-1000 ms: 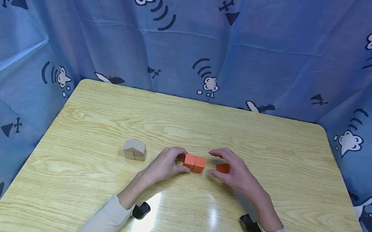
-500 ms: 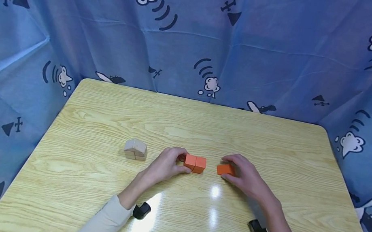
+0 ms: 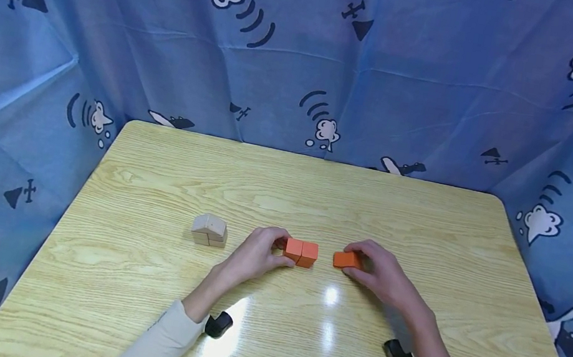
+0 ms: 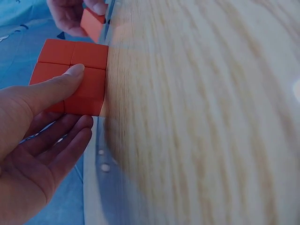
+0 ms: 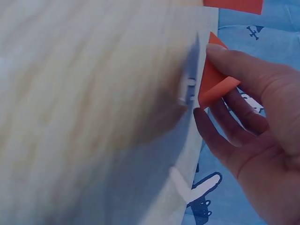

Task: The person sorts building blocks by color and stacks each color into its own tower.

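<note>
My left hand (image 3: 252, 256) grips a stack of red-orange cube blocks (image 3: 309, 252) near the middle of the table. In the left wrist view the thumb presses across the near face of the stacked cubes (image 4: 90, 96), which stand two wide and two high. To the right, my right hand (image 3: 380, 273) pinches an orange triangular block (image 3: 343, 260) between thumb and fingers. The right wrist view shows the triangular block's (image 5: 212, 75) pointed side, close over the tabletop. A gap separates this block from the cubes.
Left of my left hand stands a small group of pale wooden blocks (image 3: 209, 230), with a roof-shaped piece on top. The wood-grain table (image 3: 285, 185) is enclosed behind and at the sides by a blue patterned cloth (image 3: 281, 76).
My right hand has moved right, away from the cubes, and closed its fingers round the triangular block, which has turned slightly. My left hand holds its place on the cubes.
</note>
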Tool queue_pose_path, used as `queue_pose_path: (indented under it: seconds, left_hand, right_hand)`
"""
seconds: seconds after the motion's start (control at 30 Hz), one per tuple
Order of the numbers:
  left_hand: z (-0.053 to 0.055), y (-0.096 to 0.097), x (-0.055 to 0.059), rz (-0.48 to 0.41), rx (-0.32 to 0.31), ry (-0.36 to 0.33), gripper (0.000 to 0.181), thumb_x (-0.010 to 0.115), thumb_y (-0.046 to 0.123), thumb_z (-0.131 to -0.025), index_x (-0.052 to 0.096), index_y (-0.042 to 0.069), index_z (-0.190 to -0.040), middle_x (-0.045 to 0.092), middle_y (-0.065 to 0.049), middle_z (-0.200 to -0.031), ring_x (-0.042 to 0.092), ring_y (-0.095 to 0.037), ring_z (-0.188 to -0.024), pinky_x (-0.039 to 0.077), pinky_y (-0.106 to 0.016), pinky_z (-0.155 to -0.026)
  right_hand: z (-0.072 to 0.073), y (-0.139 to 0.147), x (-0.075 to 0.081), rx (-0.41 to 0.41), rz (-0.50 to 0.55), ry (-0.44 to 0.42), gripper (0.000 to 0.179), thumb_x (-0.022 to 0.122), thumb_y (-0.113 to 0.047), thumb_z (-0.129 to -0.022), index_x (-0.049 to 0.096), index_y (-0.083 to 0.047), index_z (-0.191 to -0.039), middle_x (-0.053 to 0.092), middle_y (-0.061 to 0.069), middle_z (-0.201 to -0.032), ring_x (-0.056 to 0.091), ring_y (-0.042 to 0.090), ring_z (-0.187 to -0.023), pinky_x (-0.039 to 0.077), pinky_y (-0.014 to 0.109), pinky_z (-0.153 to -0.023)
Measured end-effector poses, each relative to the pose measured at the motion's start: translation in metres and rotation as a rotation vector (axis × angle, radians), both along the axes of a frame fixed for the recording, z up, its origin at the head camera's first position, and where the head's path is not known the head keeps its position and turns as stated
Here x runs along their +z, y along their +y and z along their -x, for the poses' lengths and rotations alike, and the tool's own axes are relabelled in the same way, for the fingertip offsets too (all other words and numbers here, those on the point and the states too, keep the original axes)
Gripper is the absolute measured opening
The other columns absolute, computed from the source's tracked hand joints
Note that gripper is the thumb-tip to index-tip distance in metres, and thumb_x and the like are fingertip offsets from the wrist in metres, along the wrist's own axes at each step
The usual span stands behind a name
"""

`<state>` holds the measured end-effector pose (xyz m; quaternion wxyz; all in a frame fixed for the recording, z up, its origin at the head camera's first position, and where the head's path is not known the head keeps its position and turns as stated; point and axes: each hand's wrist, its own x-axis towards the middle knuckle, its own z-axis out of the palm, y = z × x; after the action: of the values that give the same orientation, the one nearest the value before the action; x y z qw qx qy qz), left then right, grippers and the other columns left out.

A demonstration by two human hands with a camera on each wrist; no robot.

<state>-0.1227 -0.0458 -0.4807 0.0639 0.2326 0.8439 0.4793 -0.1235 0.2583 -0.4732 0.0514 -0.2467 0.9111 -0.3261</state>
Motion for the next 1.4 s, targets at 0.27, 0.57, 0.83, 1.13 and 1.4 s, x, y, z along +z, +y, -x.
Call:
queue_pose_path:
  seconds: [0.27,0.57,0.83,1.13,1.4]
  left_hand:
    - [-0.001,0.0,0.0,-0.001,0.002,0.002,0.028,0.088,0.006,-0.08,0.072,-0.001,-0.101,0.073,-0.01,-0.096,0.07,-0.021,-0.087,0.059,-0.037,-0.081]
    - [-0.001,0.0,0.001,0.015,0.003,0.002,0.027,0.088,0.008,-0.081,0.072,0.0,-0.102,0.072,-0.009,-0.095,0.069,-0.02,-0.087,0.059,-0.037,-0.081]
    - [-0.001,0.0,0.001,0.001,-0.006,0.012,0.025,0.088,0.006,-0.081,0.071,0.001,-0.1,0.073,-0.008,-0.095,0.069,-0.019,-0.088,0.059,-0.037,-0.08]
    - [-0.001,-0.001,0.001,-0.01,-0.019,0.003,0.023,0.086,0.003,-0.082,0.071,0.002,-0.098,0.072,-0.008,-0.096,0.068,-0.019,-0.088,0.059,-0.039,-0.081]
    - [-0.001,0.0,0.0,-0.005,-0.014,0.001,0.025,0.087,0.003,-0.081,0.071,0.001,-0.101,0.072,-0.01,-0.097,0.069,-0.02,-0.089,0.059,-0.037,-0.082]
  right_hand:
    - [0.002,-0.01,0.012,0.008,0.097,0.053,0.037,0.084,-0.006,-0.086,0.069,-0.009,-0.119,0.069,0.004,-0.116,0.067,0.022,-0.103,0.058,0.046,-0.089]
    - [0.001,-0.034,0.03,0.016,0.191,0.134,0.042,0.085,-0.004,-0.084,0.071,-0.012,-0.123,0.07,0.001,-0.117,0.067,0.016,-0.103,0.059,0.046,-0.087]
    - [0.001,-0.055,0.033,0.056,0.22,0.104,0.04,0.085,-0.012,-0.085,0.073,-0.014,-0.123,0.07,0.0,-0.117,0.067,0.016,-0.101,0.059,0.047,-0.086]
    - [0.004,-0.073,0.028,0.159,0.232,0.139,0.036,0.084,-0.008,-0.087,0.074,-0.011,-0.121,0.07,0.002,-0.116,0.065,0.017,-0.102,0.058,0.05,-0.082]
    - [0.004,-0.08,0.026,0.175,0.228,0.115,0.037,0.083,-0.005,-0.086,0.073,-0.007,-0.122,0.07,0.006,-0.118,0.065,0.021,-0.105,0.058,0.049,-0.085]
